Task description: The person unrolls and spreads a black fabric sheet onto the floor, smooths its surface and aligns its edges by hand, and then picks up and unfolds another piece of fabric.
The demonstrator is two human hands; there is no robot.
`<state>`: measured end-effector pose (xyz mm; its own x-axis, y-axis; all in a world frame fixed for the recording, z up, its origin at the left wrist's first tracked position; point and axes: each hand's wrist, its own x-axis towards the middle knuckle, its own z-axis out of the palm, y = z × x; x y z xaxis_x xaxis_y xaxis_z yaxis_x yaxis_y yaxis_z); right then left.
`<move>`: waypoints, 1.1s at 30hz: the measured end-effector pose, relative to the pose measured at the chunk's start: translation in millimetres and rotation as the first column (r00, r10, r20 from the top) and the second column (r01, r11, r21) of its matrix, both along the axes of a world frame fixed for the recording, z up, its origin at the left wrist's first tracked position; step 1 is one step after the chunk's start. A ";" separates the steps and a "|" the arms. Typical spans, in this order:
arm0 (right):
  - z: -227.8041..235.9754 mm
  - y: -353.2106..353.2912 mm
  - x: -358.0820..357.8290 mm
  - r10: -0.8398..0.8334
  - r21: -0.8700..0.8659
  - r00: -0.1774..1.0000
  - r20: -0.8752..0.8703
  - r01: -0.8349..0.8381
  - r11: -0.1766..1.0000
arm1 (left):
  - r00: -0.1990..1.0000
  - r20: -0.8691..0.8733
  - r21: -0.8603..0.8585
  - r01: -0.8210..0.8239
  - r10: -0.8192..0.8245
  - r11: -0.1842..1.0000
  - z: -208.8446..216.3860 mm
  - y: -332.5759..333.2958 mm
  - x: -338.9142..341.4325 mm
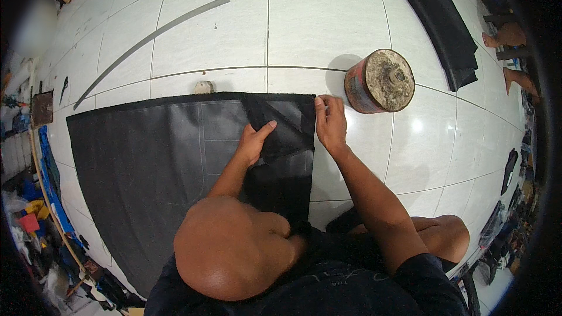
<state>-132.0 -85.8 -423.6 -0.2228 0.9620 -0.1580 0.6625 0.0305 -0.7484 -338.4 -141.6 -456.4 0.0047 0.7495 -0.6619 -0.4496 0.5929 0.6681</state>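
Observation:
A large black sheet of leather-like material, with thin pale lines drawn on it, lies on the floor in front of me. Over its right part is a smaller piece of black cloth, folded and creased. My left hand grips the left side of this cloth, thumb stretched out on top and the other fingers mostly hidden beneath. At the sheet's far right corner, my right hand pinches the edge between thumb and fingers, where cloth and sheet meet.
Right of my right hand stands a round, stained tin. A small pale block touches the sheet's far edge. Beyond lie a long grey strip and, far right, folded black material. Another person's feet show at right; clutter lines the left.

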 end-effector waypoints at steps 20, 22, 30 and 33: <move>-13.5 -7.2 2.6 -0.022 -0.010 0.999 0.036 0.022 1.000 | 0.996 0.080 0.024 0.044 -0.046 0.999 2.8 1.2 0.5; -2.7 -0.8 -4.6 -0.185 0.118 0.982 -0.027 0.187 0.975 | 0.999 0.037 0.019 0.034 -0.035 0.999 0.8 -0.1 -2.6; 2.7 -9.9 -8.7 0.317 0.081 0.947 -0.052 -0.313 0.946 | 0.999 0.037 0.033 0.035 -0.036 0.999 -4.2 -1.2 -3.2; -4.5 -8.4 -8.0 0.291 0.134 0.957 0.005 -0.289 0.948 | 0.997 0.049 0.014 0.062 -0.062 0.998 0.4 -0.3 -1.8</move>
<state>-140.0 -94.2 -428.1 -0.4970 0.8673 -0.0284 0.5989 0.3191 -0.7345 -340.2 -141.9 -456.0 0.0837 0.7550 -0.6503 -0.4448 0.6123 0.6537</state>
